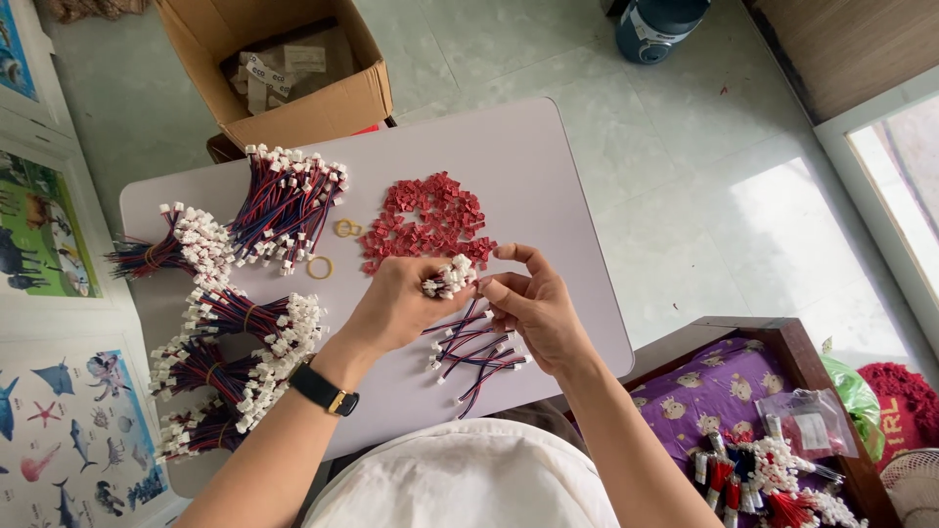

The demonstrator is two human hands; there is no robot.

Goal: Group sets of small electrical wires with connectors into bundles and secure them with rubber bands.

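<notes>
Loose wire leads [474, 352] lie on the bench [548, 186] below both hands. Left hand [396, 308] fingers are closed around a gathered lead bundle [448, 277]; right hand [533, 308] pinches at its connector ends. Bundling appears under way; squaring the ends probably calls for care.

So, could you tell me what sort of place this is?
Probably a home used for piecework: a low folding table on a tiled floor, children's animal posters alongside, and a cardboard box of supplies.
</notes>
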